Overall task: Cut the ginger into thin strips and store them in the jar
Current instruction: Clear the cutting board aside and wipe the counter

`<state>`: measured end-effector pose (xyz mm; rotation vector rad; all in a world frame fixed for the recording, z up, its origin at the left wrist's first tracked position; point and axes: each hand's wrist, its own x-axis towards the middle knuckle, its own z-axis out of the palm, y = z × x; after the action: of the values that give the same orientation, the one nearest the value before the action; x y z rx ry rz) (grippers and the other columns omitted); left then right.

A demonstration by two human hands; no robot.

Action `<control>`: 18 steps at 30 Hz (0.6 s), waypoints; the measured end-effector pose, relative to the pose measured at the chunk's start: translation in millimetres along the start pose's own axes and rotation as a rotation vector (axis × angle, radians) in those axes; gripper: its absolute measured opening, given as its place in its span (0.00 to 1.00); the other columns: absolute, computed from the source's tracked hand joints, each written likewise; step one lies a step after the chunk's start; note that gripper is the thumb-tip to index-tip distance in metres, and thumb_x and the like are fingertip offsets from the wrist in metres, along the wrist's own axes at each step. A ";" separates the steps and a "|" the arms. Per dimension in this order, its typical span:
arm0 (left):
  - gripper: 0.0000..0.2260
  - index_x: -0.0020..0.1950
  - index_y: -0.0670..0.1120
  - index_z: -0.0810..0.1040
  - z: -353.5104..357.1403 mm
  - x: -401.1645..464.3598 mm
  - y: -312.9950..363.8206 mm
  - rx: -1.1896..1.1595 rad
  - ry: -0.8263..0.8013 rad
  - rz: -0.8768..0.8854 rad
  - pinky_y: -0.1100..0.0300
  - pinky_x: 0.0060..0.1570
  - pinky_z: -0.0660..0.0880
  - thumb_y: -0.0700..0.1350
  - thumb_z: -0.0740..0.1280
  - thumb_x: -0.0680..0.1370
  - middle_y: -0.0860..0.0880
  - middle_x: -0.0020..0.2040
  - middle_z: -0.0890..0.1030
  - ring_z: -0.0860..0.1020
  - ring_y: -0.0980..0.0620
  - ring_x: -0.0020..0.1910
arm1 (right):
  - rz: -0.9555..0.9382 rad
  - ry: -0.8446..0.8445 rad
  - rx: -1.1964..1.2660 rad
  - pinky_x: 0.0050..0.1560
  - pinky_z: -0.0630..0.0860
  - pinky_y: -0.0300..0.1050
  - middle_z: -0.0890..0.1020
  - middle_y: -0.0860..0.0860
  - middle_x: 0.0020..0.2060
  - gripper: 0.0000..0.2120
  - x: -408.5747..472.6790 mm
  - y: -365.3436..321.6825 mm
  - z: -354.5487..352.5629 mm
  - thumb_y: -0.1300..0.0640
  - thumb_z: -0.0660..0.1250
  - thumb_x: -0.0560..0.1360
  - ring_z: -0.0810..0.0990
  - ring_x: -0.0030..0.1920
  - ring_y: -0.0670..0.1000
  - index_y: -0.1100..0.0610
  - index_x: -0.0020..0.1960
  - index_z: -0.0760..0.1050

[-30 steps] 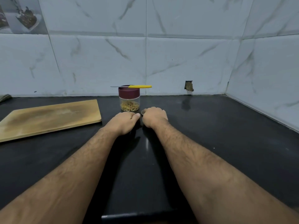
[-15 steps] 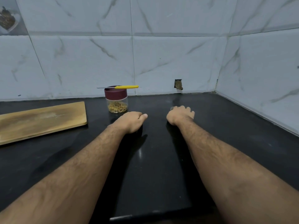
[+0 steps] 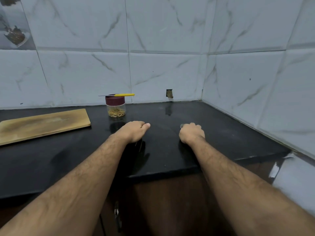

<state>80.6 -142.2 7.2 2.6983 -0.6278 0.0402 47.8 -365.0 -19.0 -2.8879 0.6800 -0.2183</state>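
Fists: left hand (image 3: pixel 134 131), right hand (image 3: pixel 191 133), on countertop (image 3: pixel 221 130).

One head-worn wide view looks forward and down, seemingly close over the countertop (image 3: pixel 221 133).

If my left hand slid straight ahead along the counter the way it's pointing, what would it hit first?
Probably nothing close: the left hand points forward and slightly right, passing to the right of the jar, so bare countertop up to the tiled wall. Depth is hard to judge.

one jar (image 3: pixel 116 108), one knife (image 3: pixel 119 95), one cutting board (image 3: pixel 42 124), two hands (image 3: pixel 134 131).
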 end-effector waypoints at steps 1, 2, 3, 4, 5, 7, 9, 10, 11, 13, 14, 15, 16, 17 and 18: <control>0.23 0.72 0.45 0.72 -1.8 -4.4 0.8 -0.004 0.003 0.004 0.52 0.70 0.65 0.56 0.50 0.85 0.46 0.72 0.73 0.68 0.45 0.72 | 0.000 0.025 0.014 0.61 0.72 0.53 0.74 0.56 0.63 0.18 -4.8 2.9 -2.3 0.60 0.53 0.79 0.70 0.64 0.59 0.56 0.66 0.73; 0.23 0.72 0.45 0.72 -3.8 -9.6 0.9 -0.006 0.007 0.006 0.52 0.70 0.65 0.56 0.50 0.85 0.46 0.72 0.73 0.69 0.45 0.71 | 0.012 0.044 0.048 0.59 0.73 0.52 0.75 0.56 0.62 0.16 -8.7 5.2 -5.7 0.60 0.55 0.79 0.71 0.63 0.59 0.57 0.63 0.75; 0.23 0.71 0.45 0.73 -4.9 -12.1 -0.9 -0.008 0.010 0.004 0.51 0.69 0.66 0.56 0.50 0.84 0.46 0.71 0.73 0.70 0.45 0.71 | 0.021 0.062 0.083 0.58 0.74 0.51 0.77 0.56 0.60 0.14 -11.6 4.2 -9.9 0.61 0.56 0.79 0.71 0.62 0.60 0.58 0.61 0.76; 0.23 0.70 0.45 0.74 -5.8 -14.2 -3.2 -0.007 0.012 0.003 0.51 0.68 0.66 0.56 0.50 0.84 0.46 0.70 0.75 0.71 0.46 0.69 | 0.019 0.088 0.105 0.56 0.74 0.50 0.78 0.56 0.58 0.13 -14.4 0.6 -14.5 0.61 0.57 0.78 0.73 0.62 0.60 0.58 0.58 0.77; 0.22 0.68 0.45 0.75 -6.6 -14.9 -5.7 -0.005 0.012 -0.001 0.51 0.66 0.67 0.56 0.51 0.84 0.46 0.68 0.76 0.72 0.46 0.67 | -0.007 0.111 0.116 0.55 0.74 0.48 0.80 0.56 0.56 0.12 -15.2 -6.0 -19.4 0.62 0.57 0.77 0.75 0.61 0.60 0.57 0.55 0.77; 0.22 0.65 0.45 0.77 -7.6 -13.5 -11.3 -0.004 0.015 -0.010 0.51 0.65 0.68 0.56 0.51 0.84 0.46 0.66 0.78 0.73 0.46 0.65 | -0.098 0.139 0.114 0.55 0.75 0.47 0.81 0.56 0.56 0.13 -15.5 -28.1 -26.5 0.62 0.57 0.75 0.77 0.59 0.60 0.56 0.54 0.78; 0.22 0.66 0.45 0.77 -7.3 -10.4 -15.5 -0.011 0.021 -0.017 0.51 0.66 0.68 0.55 0.51 0.84 0.46 0.67 0.77 0.73 0.46 0.66 | -0.183 0.145 0.094 0.58 0.75 0.49 0.78 0.56 0.60 0.16 -15.4 -59.1 -24.7 0.62 0.57 0.76 0.75 0.61 0.61 0.56 0.60 0.78; 0.22 0.67 0.45 0.76 -7.2 -9.2 -17.6 -0.019 0.024 -0.023 0.51 0.67 0.68 0.55 0.51 0.84 0.46 0.68 0.77 0.73 0.46 0.67 | -0.224 0.134 0.088 0.60 0.74 0.50 0.76 0.56 0.62 0.17 -14.2 -74.9 -20.2 0.61 0.57 0.77 0.73 0.63 0.61 0.56 0.63 0.77; 0.22 0.68 0.45 0.76 -6.3 -8.6 -19.9 -0.021 0.027 -0.026 0.51 0.68 0.67 0.55 0.52 0.84 0.46 0.69 0.76 0.72 0.46 0.68 | -0.254 0.119 0.072 0.61 0.74 0.52 0.75 0.56 0.63 0.18 -13.9 -89.8 -14.0 0.61 0.57 0.78 0.71 0.64 0.60 0.56 0.66 0.75; 0.21 0.68 0.45 0.76 -6.7 -3.5 -25.6 -0.013 0.033 -0.022 0.52 0.68 0.67 0.54 0.52 0.84 0.46 0.69 0.75 0.72 0.46 0.68 | -0.286 0.063 0.013 0.62 0.72 0.52 0.73 0.56 0.65 0.19 -9.6 -111.7 -0.8 0.59 0.57 0.80 0.68 0.66 0.60 0.54 0.69 0.73; 0.20 0.67 0.45 0.76 -7.1 1.3 -28.5 -0.005 0.031 -0.022 0.52 0.67 0.67 0.53 0.52 0.84 0.46 0.69 0.75 0.72 0.46 0.68 | -0.286 0.025 -0.010 0.62 0.71 0.53 0.72 0.56 0.66 0.19 -2.9 -117.9 6.1 0.58 0.56 0.80 0.66 0.67 0.59 0.54 0.70 0.72; 0.20 0.67 0.44 0.76 -8.4 2.7 -31.1 0.000 0.031 -0.029 0.53 0.66 0.67 0.53 0.52 0.84 0.45 0.69 0.75 0.72 0.45 0.68 | -0.275 -0.013 -0.019 0.62 0.70 0.54 0.71 0.55 0.67 0.19 1.5 -121.0 10.6 0.58 0.56 0.81 0.65 0.68 0.59 0.54 0.71 0.71; 0.20 0.67 0.43 0.75 -9.5 3.9 -33.0 0.006 0.032 -0.038 0.54 0.66 0.66 0.52 0.53 0.85 0.45 0.70 0.75 0.71 0.45 0.68 | -0.253 -0.042 -0.032 0.63 0.68 0.55 0.70 0.55 0.68 0.20 5.4 -122.5 13.3 0.58 0.55 0.81 0.65 0.69 0.59 0.54 0.72 0.70; 0.20 0.68 0.42 0.75 -8.9 8.4 -35.5 0.010 0.032 -0.041 0.54 0.65 0.65 0.52 0.53 0.85 0.44 0.70 0.75 0.71 0.45 0.69 | -0.242 -0.059 -0.057 0.65 0.66 0.55 0.70 0.55 0.68 0.20 11.3 -123.8 16.5 0.57 0.54 0.81 0.65 0.69 0.59 0.54 0.72 0.69; 0.20 0.68 0.41 0.74 -9.3 11.7 -36.2 0.010 0.033 -0.043 0.54 0.65 0.65 0.51 0.53 0.85 0.44 0.70 0.74 0.71 0.45 0.69 | -0.234 -0.064 -0.083 0.67 0.63 0.55 0.70 0.55 0.69 0.21 17.1 -124.6 16.9 0.57 0.54 0.81 0.65 0.69 0.60 0.54 0.72 0.69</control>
<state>107.4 -113.7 4.6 2.7138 -0.5606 0.0770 119.4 -260.6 -9.5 -3.0368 0.3470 -0.1284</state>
